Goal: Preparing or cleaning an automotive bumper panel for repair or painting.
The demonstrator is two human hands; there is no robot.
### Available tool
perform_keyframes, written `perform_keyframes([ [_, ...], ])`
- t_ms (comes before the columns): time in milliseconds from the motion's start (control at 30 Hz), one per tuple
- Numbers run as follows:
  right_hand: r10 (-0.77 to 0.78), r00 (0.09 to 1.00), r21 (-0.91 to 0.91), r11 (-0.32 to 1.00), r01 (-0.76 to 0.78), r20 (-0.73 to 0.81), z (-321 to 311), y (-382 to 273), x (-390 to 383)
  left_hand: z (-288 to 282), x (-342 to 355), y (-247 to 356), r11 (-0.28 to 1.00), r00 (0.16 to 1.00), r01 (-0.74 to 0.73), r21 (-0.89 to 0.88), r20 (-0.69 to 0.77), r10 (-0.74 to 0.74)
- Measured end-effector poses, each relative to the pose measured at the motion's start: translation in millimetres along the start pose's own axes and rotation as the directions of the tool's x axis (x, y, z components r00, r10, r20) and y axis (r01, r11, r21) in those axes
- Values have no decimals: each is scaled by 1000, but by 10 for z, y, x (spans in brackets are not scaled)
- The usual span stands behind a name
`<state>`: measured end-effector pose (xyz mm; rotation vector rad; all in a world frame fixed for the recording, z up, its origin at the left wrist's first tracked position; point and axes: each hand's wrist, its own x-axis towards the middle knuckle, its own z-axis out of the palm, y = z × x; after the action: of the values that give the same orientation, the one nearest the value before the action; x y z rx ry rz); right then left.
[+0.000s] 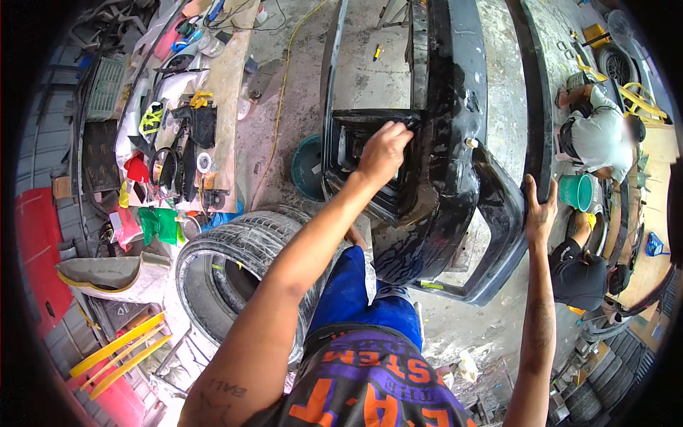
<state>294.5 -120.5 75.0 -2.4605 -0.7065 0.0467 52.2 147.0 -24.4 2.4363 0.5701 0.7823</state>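
— Concrete floor [370, 78], grey and stained, runs under everything; what stands on it?

— A large black car bumper [455, 164], glossy and scuffed, lies lengthwise in the middle of the view, with a square opening near its left end. A stack of tyres [235, 263] sits just beside it on the person's left, and a teal bucket [307, 167] is between the tyres and the bumper.

— Where are the person's hands?

— The left hand [384, 151] rests on the top edge of the square opening, its fingers [400, 129] curled over that edge, gripping it. The right hand [541, 210] is on the bumper's right rim, palm against the panel, fingers spread upward and the thumb apart; it presses rather than closes around anything.

— And around them?

— A long wooden surface [224, 85] on the far left carries black trim pieces, rags in red, yellow and green, and a roll of tape [205, 162]. A yellow cable [281, 99] trails across the floor beside it. On the right, another person in a white shirt [605, 135] crouches over a second dark panel, with a green bucket [576, 192] near them. More tyres [590, 398] lie at the lower right.

— What does the person wear?

— Blue trousers [356, 299] and a dark shirt with orange and purple lettering.
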Motion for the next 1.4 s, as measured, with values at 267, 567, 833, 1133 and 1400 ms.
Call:
perform_keyframes([
  [267, 51, 998, -25, 998, -50, 42, -15, 66, 39, -79, -236, 381, 640, 720, 500, -584, -130, -682],
  [567, 24, 999, 23, 999, -25, 34, -2, 134, 51, 356, -352, 462, 743, 765, 500, -445, -175, -619],
  [833, -292, 954, -259, 919, 298, 61, 18, 942, 125, 423, -294, 519, 885, 871, 319, -339, -263, -415],
  [1133, -11, 1000, -16, 1000, 11, 5, 28, 165, 6, 382, -436, 513, 883, 883, 388, -264, -168, -438],
  [1400, -69, 957, 200, 971, 129, -281, -289, -6, -171, 422, -402, 620, 907, 893, 335, -256, -222, -393],
])
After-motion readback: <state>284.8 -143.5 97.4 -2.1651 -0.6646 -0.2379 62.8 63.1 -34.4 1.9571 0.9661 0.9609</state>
